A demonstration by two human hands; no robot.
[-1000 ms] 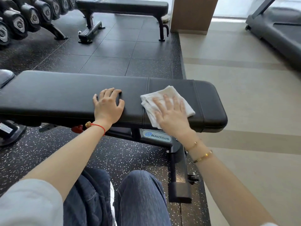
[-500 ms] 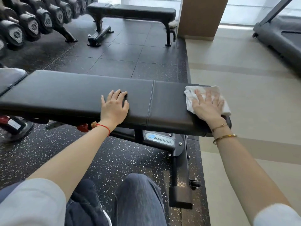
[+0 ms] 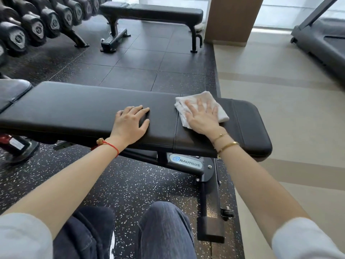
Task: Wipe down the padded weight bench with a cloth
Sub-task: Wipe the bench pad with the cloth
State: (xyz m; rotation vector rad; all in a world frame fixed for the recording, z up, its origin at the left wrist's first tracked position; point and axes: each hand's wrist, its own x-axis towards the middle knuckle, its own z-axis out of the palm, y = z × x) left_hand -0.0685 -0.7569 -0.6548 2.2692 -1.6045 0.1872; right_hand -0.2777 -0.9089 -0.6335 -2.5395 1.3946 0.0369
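Black padded bench [image 3: 84,109] across the view, cloth [image 3: 200,107] flat on its right section, just past the seam [image 3: 175,126]. Right hand [image 3: 202,118] spread on the cloth, fingers straight, pressing, nothing gripped. Left hand [image 3: 130,122] flat on the pad, bracing only. Cloth blurred, perhaps already sliding. Risk: loose cloth, held by pressure alone, likely to bunch at the seam or slip off the far edge.

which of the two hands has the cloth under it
The right hand, with gold bracelets at its wrist, presses flat on the white cloth. The left hand rests on bare bench padding.
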